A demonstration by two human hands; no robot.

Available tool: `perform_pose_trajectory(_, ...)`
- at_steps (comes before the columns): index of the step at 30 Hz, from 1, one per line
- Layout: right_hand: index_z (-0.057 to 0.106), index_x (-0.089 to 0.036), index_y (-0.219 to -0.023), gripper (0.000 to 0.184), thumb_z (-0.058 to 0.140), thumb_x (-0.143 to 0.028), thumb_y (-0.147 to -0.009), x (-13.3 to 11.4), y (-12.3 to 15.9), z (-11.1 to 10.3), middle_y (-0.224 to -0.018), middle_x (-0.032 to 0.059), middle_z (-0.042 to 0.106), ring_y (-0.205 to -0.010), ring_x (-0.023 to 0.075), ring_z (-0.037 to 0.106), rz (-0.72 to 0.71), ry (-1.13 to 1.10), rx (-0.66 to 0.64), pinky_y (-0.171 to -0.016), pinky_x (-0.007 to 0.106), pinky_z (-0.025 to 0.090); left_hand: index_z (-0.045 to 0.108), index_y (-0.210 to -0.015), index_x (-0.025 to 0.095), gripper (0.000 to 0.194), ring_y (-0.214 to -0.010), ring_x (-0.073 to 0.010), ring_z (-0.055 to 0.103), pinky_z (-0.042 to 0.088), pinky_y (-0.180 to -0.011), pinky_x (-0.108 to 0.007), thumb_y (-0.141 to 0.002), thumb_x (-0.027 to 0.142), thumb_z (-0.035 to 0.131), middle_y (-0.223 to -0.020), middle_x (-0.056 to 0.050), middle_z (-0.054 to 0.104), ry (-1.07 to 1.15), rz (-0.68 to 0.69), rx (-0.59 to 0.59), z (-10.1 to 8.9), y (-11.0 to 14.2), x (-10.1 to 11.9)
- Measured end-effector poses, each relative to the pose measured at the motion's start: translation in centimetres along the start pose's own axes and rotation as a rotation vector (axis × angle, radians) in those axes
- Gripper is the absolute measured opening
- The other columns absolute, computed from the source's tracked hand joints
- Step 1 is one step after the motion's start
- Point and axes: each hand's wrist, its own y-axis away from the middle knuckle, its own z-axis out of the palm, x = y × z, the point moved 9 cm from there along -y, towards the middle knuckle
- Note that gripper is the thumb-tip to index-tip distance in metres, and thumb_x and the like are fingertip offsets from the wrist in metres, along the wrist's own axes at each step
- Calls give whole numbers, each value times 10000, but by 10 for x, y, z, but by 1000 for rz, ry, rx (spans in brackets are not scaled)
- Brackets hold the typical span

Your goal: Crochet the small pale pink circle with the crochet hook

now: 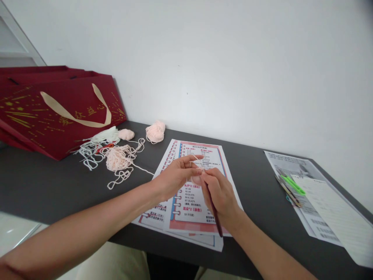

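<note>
My left hand [176, 175] pinches a strand of pale pink yarn [194, 158] looped over its fingers, just above a printed instruction sheet [198, 186]. My right hand [220, 192] is closed around a dark red crochet hook [215, 212], whose handle sticks out toward me past the wrist. The hook's tip meets the yarn between the two hands, where a small pink worked piece sits against my fingertips. The strand trails left to a loose pink tangle [118, 159] on the dark table [43, 182].
A dark red gift bag [55, 112] with a beige handle lies at the back left. Pink yarn balls [155, 131], white yarn [90, 153] and a pale green bundle [106, 135] lie beside it. At the right are printed papers [320, 202] with green-handled tools [291, 184].
</note>
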Motion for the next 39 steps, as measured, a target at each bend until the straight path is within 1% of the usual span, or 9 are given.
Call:
perform_pose_trajectory(3, 521, -247, -946, 160, 513, -107, -867, 7, -4, -4, -871, 30, 600, -743, 160, 571, 48, -150, 6, -624, 296, 480, 628, -1111, 142, 436, -649, -87, 575, 419, -713, -252, -689, 101, 726, -684, 23, 603, 81, -67, -43, 1, -1, -2)
perform_pose_trajectory(7, 513, -230, -863, 54, 554, -195, -867, 45, -3, 0, -734, -23, 555, -551, 102, 512, 478, -670, 38, -499, 245, 425, 631, -1114, 140, 448, -658, -95, 580, 418, -696, -252, -679, 86, 723, -732, -4, 626, 62, -101, -27, -5, -3, 2)
perform_pose_trajectory(9, 522, -220, -833, 59, 577, -205, -850, 54, -1, 4, -663, -43, 531, -506, 94, 485, 593, -874, 53, -471, 237, 385, 638, -1102, 136, 436, -638, -83, 570, 413, -669, -238, -678, 73, 715, -729, 0, 620, 53, -94, -19, -8, -4, 7)
perform_pose_trajectory(12, 557, -210, -811, 56, 608, -191, -826, 60, -1, 1, -638, -43, 542, -509, 92, 491, 627, -957, 74, -472, 236, 365, 646, -1087, 126, 419, -613, -69, 554, 410, -645, -220, -678, 53, 704, -697, 19, 593, 48, -83, -36, -9, -6, 13)
perform_pose_trajectory(19, 593, -215, -803, 60, 651, -201, -802, 62, -1, -4, -639, -29, 565, -507, 105, 502, 603, -884, 17, -454, 251, 376, 642, -1091, 111, 439, -597, -80, 541, 407, -605, -221, -660, 58, 709, -689, 9, 590, -24, -159, -113, -7, -3, 15)
perform_pose_trajectory(27, 623, -217, -797, 79, 689, -181, -775, 60, -4, -11, -781, 0, 599, -554, 98, 493, 565, -847, -68, -486, 259, 382, 656, -1055, 92, 393, -563, -76, 514, 370, -554, -221, -665, 79, 705, -632, 33, 542, -122, -212, -177, -6, 1, 21)
perform_pose_trajectory(32, 629, -208, -756, 78, 703, -185, -748, 57, -5, -6, -691, -11, 596, -504, 97, 470, 638, -1016, -109, -464, 256, 338, 664, -1032, 106, 361, -567, -82, 496, 345, -548, -233, -673, 103, 700, -637, 35, 529, -197, -249, -249, -1, 5, 20)
perform_pose_trajectory(35, 602, -197, -711, 90, 686, -176, -734, 56, -6, 0, -626, -19, 594, -457, 87, 444, 729, -1169, -82, -435, 237, 304, 661, -1029, 122, 349, -578, -82, 487, 338, -558, -234, -680, 108, 686, -650, 36, 528, -268, -196, -262, 2, 4, 22)
perform_pose_trajectory(39, 551, -194, -692, 104, 638, -154, -734, 58, -1, 11, -560, -30, 577, -421, 71, 382, 871, -1324, -16, -400, 201, 255, 627, -1051, 140, 328, -588, -78, 472, 338, -586, -239, -724, 137, 658, -667, 44, 526, -415, 33, -163, 2, 1, 33)
